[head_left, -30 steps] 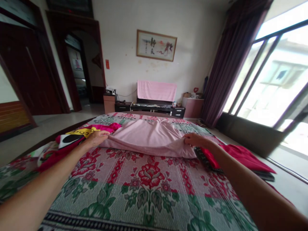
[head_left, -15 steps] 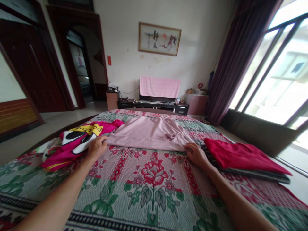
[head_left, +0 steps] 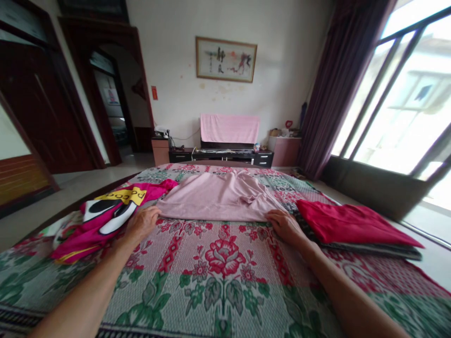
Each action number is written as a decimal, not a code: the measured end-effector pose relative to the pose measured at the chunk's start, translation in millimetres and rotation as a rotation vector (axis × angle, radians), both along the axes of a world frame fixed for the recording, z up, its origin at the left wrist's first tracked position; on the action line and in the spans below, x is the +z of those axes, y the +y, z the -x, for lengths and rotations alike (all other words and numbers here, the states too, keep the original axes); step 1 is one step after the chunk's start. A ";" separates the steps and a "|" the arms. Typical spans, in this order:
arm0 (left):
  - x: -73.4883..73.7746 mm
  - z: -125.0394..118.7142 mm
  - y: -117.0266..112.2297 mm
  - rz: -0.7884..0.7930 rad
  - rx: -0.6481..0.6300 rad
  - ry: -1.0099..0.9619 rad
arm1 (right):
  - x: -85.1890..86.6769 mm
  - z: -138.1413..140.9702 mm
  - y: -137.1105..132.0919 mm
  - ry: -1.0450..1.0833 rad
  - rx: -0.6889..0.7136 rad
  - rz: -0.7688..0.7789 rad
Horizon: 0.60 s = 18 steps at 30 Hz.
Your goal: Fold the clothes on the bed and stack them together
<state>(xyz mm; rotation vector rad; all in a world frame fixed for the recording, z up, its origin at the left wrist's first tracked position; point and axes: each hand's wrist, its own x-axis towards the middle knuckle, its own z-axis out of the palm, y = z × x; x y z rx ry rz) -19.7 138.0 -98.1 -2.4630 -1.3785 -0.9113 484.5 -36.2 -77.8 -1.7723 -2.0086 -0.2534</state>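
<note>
A pale pink garment (head_left: 218,197) lies spread flat on a bed with a red-and-green floral cover (head_left: 221,272). My left hand (head_left: 143,221) rests at the garment's near left corner, fingers curled down onto its edge. At the near right corner, my right hand (head_left: 285,224) pinches the hem against the bed. Both forearms reach in from the bottom of the view.
A crumpled magenta garment with yellow and white print (head_left: 105,213) lies left of my left hand. A folded red garment (head_left: 348,223) sits on a dark folded one at the right. Beyond the bed stand a low cabinet (head_left: 225,155), a doorway and a large window.
A second ago both hands held the garment's near edge lifted and folded back. They have drawn it toward me and laid it flat on the bed.
</note>
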 end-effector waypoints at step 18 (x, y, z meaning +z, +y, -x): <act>42.6 9.6 -18.2 0.249 0.159 0.055 | 42.7 16.0 -16.5 0.004 -0.095 0.151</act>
